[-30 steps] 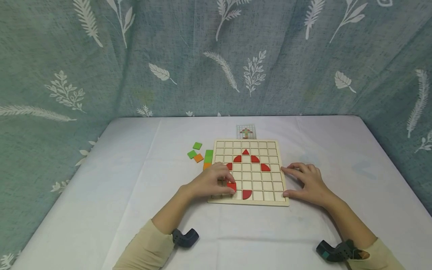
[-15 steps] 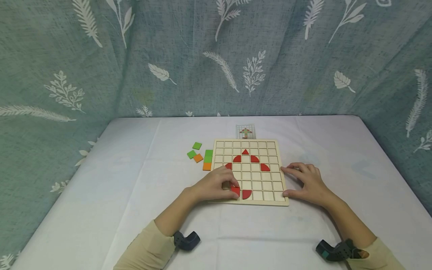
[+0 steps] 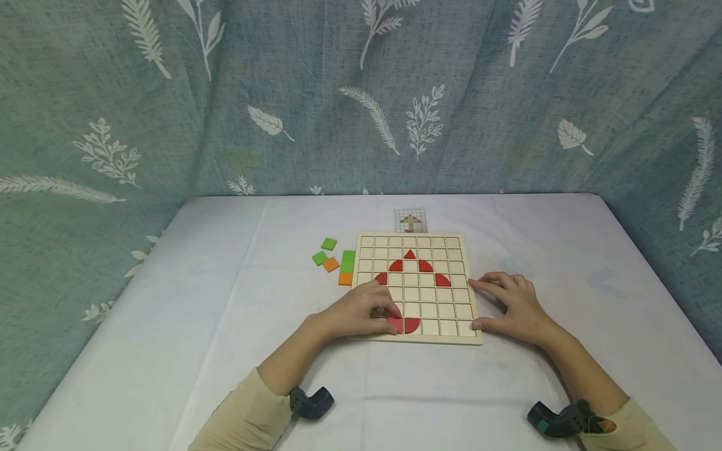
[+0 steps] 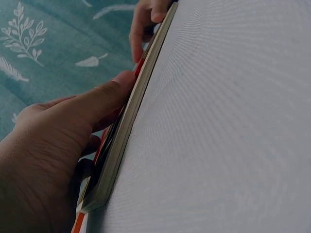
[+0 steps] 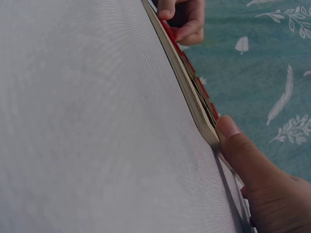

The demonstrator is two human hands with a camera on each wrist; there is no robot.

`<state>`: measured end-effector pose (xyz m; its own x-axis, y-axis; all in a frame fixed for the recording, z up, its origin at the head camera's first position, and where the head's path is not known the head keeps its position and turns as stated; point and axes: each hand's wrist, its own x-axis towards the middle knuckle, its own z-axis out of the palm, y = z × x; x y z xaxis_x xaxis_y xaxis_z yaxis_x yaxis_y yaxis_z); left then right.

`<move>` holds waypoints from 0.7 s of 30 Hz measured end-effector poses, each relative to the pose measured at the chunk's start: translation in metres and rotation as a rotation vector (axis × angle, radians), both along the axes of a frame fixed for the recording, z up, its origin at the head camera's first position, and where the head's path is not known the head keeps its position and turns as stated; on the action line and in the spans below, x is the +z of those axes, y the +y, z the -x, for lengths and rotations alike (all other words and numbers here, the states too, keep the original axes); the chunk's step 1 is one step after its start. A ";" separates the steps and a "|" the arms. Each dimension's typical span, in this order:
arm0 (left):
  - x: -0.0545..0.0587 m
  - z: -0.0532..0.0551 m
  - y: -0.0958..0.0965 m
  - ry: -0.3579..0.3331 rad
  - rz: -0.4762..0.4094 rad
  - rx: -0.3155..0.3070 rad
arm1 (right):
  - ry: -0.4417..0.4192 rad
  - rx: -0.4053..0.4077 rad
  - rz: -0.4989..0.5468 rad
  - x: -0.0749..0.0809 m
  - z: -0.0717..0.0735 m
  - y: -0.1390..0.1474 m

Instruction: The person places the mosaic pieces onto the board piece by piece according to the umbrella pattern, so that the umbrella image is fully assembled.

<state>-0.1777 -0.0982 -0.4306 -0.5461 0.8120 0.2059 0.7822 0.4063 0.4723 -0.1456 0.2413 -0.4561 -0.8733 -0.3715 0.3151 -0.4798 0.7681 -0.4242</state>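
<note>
A square wooden grid board [image 3: 437, 340] lies on the white cloth. My left hand [image 3: 361, 309] pinches a red tile [image 3: 397, 326] at the bottom row, thumb and fingertips partly covering it. Right beside that tile sits a red quarter-circle tile [image 3: 412, 325]. Farther up the board are a red triangle [image 3: 410, 254] and several red quarter-circle tiles [image 3: 425, 266]. My right hand [image 3: 514, 307] touches the board's right edge with thumb and index finger apart; in the right wrist view its thumb [image 5: 231, 128] rests at the board's corner.
Loose green tiles [image 3: 329, 243] and an orange tile [image 3: 330, 264] lie left of the board. A green-and-orange row [image 3: 348, 260] sits along its left edge. Behind the board is a small pattern card [image 3: 410, 219]. A leaf-print curtain [image 3: 316, 125] hangs behind the table.
My left hand has moved a little right and toward the board's near edge, bringing the red tile down beside the bottom-row quarter circle. My right hand has stayed at the board's edge.
</note>
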 end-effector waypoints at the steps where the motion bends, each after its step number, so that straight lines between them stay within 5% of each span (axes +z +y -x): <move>1: 0.000 0.000 0.000 0.006 0.003 -0.004 | 0.004 0.001 -0.001 0.000 0.000 0.000; 10: 0.000 0.001 -0.002 0.001 0.016 -0.014 | 0.005 0.001 -0.002 0.000 0.000 0.000; 21: 0.007 0.005 -0.011 -0.161 0.040 0.005 | 0.000 0.002 0.005 0.000 0.000 0.001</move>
<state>-0.1830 -0.1092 -0.4240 -0.5737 0.8148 0.0828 0.6954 0.4313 0.5748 -0.1453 0.2418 -0.4562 -0.8728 -0.3716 0.3165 -0.4809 0.7653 -0.4279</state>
